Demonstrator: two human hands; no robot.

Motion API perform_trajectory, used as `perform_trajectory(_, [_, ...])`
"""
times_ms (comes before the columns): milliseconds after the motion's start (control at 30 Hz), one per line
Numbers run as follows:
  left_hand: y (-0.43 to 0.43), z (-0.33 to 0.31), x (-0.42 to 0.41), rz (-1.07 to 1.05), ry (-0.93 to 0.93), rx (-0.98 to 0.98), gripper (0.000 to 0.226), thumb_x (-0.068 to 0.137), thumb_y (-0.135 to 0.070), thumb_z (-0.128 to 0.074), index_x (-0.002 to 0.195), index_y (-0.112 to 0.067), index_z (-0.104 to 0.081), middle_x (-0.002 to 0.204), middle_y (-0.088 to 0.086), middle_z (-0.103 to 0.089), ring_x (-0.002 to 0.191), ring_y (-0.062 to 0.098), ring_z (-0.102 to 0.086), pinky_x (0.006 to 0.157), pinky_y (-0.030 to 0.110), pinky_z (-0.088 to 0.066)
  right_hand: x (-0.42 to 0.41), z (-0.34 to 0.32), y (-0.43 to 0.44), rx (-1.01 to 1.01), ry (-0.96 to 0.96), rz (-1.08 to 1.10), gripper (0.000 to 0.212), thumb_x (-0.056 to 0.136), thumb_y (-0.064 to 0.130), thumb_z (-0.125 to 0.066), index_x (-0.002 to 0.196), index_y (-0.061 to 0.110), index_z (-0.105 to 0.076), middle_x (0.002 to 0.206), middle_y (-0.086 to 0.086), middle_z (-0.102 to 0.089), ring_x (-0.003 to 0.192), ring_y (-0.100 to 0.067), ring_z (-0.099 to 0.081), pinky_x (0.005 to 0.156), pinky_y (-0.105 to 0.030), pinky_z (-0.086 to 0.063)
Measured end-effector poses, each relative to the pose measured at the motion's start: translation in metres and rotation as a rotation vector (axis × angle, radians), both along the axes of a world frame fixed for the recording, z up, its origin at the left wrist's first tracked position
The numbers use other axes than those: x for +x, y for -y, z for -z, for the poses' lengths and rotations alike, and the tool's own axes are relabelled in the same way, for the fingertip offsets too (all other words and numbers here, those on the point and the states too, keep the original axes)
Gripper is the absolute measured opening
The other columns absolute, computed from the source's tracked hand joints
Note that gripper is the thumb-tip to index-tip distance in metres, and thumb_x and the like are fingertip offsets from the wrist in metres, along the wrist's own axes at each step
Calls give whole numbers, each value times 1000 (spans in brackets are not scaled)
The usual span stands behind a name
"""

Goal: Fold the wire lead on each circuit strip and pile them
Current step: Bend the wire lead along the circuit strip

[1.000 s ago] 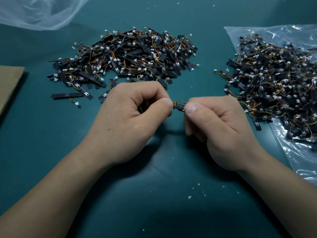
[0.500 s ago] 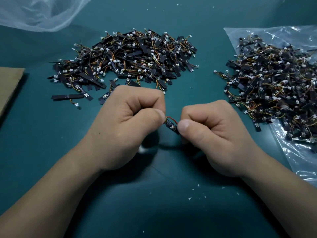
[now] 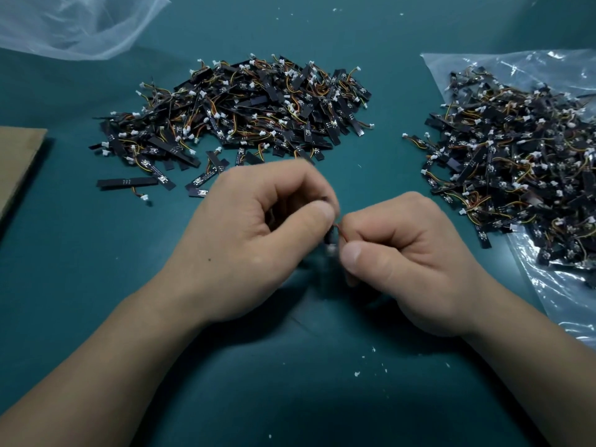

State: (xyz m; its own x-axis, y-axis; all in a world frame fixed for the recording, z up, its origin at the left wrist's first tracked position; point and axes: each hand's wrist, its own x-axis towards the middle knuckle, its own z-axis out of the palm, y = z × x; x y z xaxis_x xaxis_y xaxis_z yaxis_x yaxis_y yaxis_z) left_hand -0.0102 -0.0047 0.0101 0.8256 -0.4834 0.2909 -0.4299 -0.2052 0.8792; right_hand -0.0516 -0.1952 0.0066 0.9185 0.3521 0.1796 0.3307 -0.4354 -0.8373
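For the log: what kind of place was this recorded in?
Probably an electronics assembly or packing bench. A teal mat carries a pile of black circuit strips with wire leads, a second heap sits on a clear plastic bag, and the left hand and right hand pinch one strip.

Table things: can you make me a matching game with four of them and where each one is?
Things
1. cardboard
2. held strip
3. left pile
4. right pile

Places
a. on clear plastic
b. pinched between left hand and right hand
c. at the picture's left edge
d. straight on the green mat

Pairs: 1-c, 2-b, 3-d, 4-a
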Motion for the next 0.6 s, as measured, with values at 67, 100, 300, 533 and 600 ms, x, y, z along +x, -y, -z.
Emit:
perform_trajectory(67, [1,0,1,-138,78,-36,20,93,-26,-53,97,-15,-70,70,-8,-60,64,11,-55,62,21,-40,0,3,-2,16,43,89,40,90,27,-50,58,5,-54,50,-8,-40,47,-15,-36,47,-29,-30])
perform_trajectory(100, [0,0,2,-243,120,-59,19,95,-23,-53,98,-16,-70,72,-10,-61,67,12,-57,64,21,-41,0,3,-3,67,76,171,39,92,27,-49,59,8,-55,51,-8,-42,47,-12,-37,48,-26,-29])
perform_trajectory(300, [-4,5,11,-553,234,91,17,90,-14,-58,98,-24,-70,91,-17,-64,86,6,-56,80,32,-46,9,-1,-4,677,170,587,46,106,45,-28,135,21,-55,72,4,-65,45,-16,-43,42,-21,-31])
perform_trajectory(533, [1,10,5,-313,259,716,44,90,-47,-46,131,-42,-61,151,-18,-47,137,24,-35,103,51,-26,5,8,-9,164,42,406,30,106,28,-47,94,20,-74,61,1,-66,49,-7,-56,54,-15,-40])
perform_trajectory(600, [1,10,5,-245,267,802,50,91,-50,-42,139,-41,-53,157,-17,-41,140,27,-32,107,60,-28,3,9,-10,-1,40,359,27,103,34,-52,89,24,-73,63,5,-66,55,-12,-60,55,-26,-45])
